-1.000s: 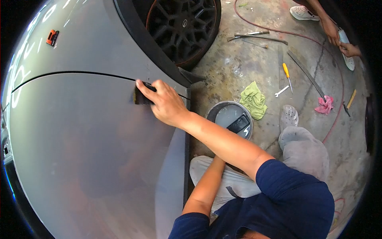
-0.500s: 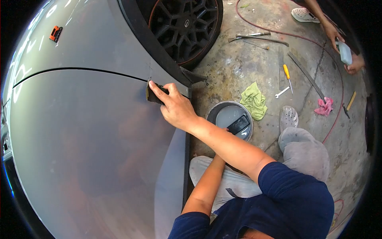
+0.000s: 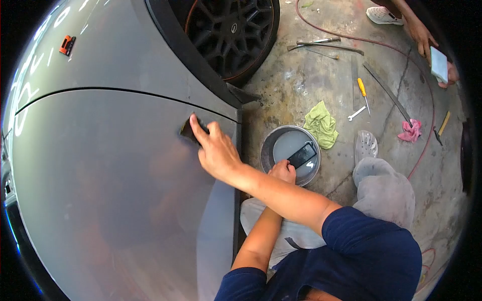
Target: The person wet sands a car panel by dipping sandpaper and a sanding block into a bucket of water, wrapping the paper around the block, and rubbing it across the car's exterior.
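My right hand presses a folded dark sheet of sandpaper on the grey car panel, just below the seam. Its index finger lies along the sheet. Under my right forearm, my left hand reaches over the near rim of a round grey bucket of cloudy water. Its fingers close on the near end of a flat black rectangular block; the block's exact kind is unclear.
A green cloth lies beside the bucket. Across the floor are a yellow screwdriver, a wrench, metal bars, a pink cloth, a hammer and a red hose. Another person's hands hold a pale blue object.
My right hand has slid the sandpaper toward me, away from the seam. My left hand now shows beside my right forearm at the bucket. The other person's pale object has turned.
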The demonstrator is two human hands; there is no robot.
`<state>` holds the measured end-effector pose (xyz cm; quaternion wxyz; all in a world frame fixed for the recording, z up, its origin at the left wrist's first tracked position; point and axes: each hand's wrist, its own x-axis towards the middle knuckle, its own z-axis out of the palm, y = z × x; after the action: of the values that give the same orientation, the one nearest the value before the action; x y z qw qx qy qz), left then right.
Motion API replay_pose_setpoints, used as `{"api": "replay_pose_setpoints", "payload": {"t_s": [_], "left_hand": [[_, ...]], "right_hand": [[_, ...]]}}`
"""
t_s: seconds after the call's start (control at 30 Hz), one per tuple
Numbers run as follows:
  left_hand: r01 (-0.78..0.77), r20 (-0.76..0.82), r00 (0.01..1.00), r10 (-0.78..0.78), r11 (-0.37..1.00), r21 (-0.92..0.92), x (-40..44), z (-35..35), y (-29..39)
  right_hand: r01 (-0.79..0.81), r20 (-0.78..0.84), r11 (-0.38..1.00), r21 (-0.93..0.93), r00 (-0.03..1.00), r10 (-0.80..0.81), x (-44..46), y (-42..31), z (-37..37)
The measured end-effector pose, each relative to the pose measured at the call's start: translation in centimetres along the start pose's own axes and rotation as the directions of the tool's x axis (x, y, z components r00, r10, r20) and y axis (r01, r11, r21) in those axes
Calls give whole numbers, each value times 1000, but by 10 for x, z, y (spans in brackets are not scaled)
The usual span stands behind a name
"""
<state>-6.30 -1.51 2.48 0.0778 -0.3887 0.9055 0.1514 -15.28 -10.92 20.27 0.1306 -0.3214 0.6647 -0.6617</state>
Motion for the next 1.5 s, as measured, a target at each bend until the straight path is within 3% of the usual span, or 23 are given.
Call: {"api": "replay_pose_setpoints", "payload": {"t_s": [0.1, 0.13, 0.23, 0.3, 0.43, 0.6, 0.73, 0.87, 0.97, 1.1, 1.13, 1.2, 1.23, 1.3, 1.4, 1.5], "left_hand": [[-16, 10, 1000, 16, 1000, -26, 0, -4, 0], [-21, 2, 1000, 21, 999, -38, -1, -2, -1], [-11, -11, 1000, 11, 1000, -22, -6, 1, -2], [-17, -7, 1000, 17, 1000, -5, -3, 0, -3], [-38, 9, 999, 38, 999, -11, -2, 0, -3], [-26, -18, 1000, 26, 1000, -4, 0, 4, -5], [-83, -76, 994, 74, 989, -126, -8, 18, -16], [-143, -91, 988, 128, 972, -185, -8, 26, -24], [-178, -145, 977, 153, 968, -175, -5, 30, -25], [-217, -228, 959, 170, 955, -200, -6, 40, -30], [-102, -135, 988, 76, 975, -199, -7, 41, -33], [117, 53, 992, -110, 982, -150, -6, 35, -43], [106, 225, 968, -109, 994, 26, 2, -1, -11], [-23, 22, 999, 24, 1000, -10, -2, 7, -12], [-105, -106, 989, 106, 994, 20, -5, 10, -9], [-102, -127, 990, 58, 921, -375, 3, 17, -29]], "right_hand": [[-35, 42, 999, -9, 998, 36, 9, -3, -3], [10, -23, 1000, -5, 1000, -10, 15, 0, -5], [-129, 86, 990, 66, 989, 123, 12, -16, -13], [-116, 191, 991, 74, 977, 100, 0, -29, -14], [-115, 97, 993, 33, 989, 111, 24, -18, -17], [-161, 228, 981, 108, 964, 133, 7, -33, -19], [154, -87, 988, 31, 985, -151, 37, -11, -8], [224, -101, 973, -61, 968, -229, 43, 2, -15], [145, -80, 987, -71, 985, -151, 22, 27, -8], [-180, 67, 983, -44, 981, 183, 5, 66, -19], [-269, 41, 963, -22, 962, 269, 3, 83, -24], [-316, -101, 934, -169, 948, 303, 3, 124, -41], [-334, -180, 911, -243, 938, 296, 3, 145, -51], [-384, -271, 861, -332, 914, 303, 1, 174, -76], [-442, -298, 810, -385, 890, 345, -7, 205, -92], [-546, -251, 759, -354, 838, 485, -17, 222, -97]]}}
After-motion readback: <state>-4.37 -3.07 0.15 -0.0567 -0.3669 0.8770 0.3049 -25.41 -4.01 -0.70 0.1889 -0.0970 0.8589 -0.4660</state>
